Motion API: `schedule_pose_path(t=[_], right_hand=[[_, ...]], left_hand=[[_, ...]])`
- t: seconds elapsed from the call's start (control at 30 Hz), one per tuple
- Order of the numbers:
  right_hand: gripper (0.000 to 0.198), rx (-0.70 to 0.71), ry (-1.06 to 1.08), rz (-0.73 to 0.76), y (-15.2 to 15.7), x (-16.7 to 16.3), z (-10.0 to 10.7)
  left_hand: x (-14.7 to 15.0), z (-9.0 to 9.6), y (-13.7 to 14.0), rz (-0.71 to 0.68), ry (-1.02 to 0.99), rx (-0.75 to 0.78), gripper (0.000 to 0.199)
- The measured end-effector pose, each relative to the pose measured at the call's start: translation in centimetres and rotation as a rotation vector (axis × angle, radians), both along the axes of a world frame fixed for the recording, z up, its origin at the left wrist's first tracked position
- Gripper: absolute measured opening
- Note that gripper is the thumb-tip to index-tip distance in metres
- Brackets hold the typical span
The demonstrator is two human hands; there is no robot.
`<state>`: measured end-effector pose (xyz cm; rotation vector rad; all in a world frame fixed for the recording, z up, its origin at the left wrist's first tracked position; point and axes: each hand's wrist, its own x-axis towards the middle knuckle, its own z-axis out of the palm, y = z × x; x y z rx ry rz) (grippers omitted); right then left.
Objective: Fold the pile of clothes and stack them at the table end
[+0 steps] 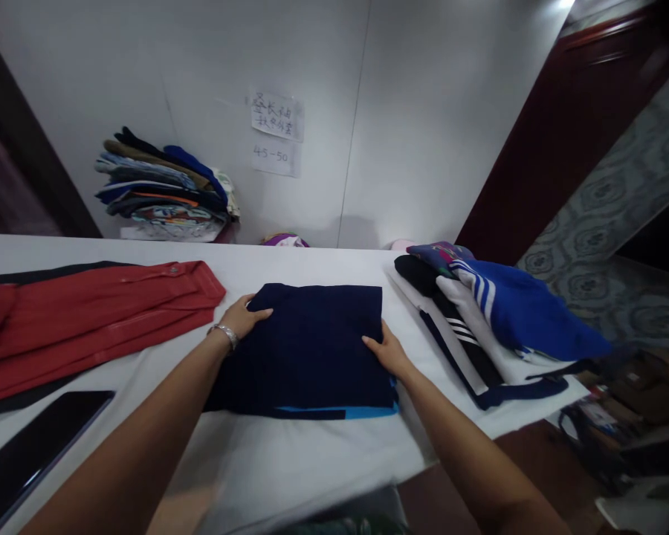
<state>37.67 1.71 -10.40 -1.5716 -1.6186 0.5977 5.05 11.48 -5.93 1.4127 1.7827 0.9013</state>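
A folded navy garment [317,349] lies in front of me on the white table, with light blue showing along its near edge. At its upper left side is my left hand [241,316], thumb on top and fingers around the edge; a silver bracelet circles that wrist. My right hand [388,349] pinches the right edge, its thumb on the cloth and its other fingers partly hidden beside and under the fold. Further left, red clothing [105,312] is laid out over something dark.
A phone-like dark slab [44,446] rests at the near left of the table [312,260]. Folded clothes [167,186] are stacked at the back left. Blue [529,312] and black striped garments [457,319] lie at the right. Paper signs [277,119] hang on the wall.
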Motion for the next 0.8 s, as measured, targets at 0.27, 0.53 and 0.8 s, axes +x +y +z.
schedule_pose_path(t=[0.27, 0.53, 0.8], right_hand=[[0.079, -0.073, -0.298, -0.061, 0.3, -0.6, 1.3], [0.058, 0.019, -0.670, -0.056, 8.1, -3.0, 7.7], [0.045, -0.234, -0.762, -0.038, 10.3, -0.9, 6.4]], left_hand=[[-1.4, -2.4, -2.4, -0.076, 0.412, 0.084, 0.072], [7.8, -2.5, -10.8, -0.708, 0.592, 0.492, 0.063], [8.7, -5.3, -12.2, -0.869, 0.594, 0.511, 0.066]])
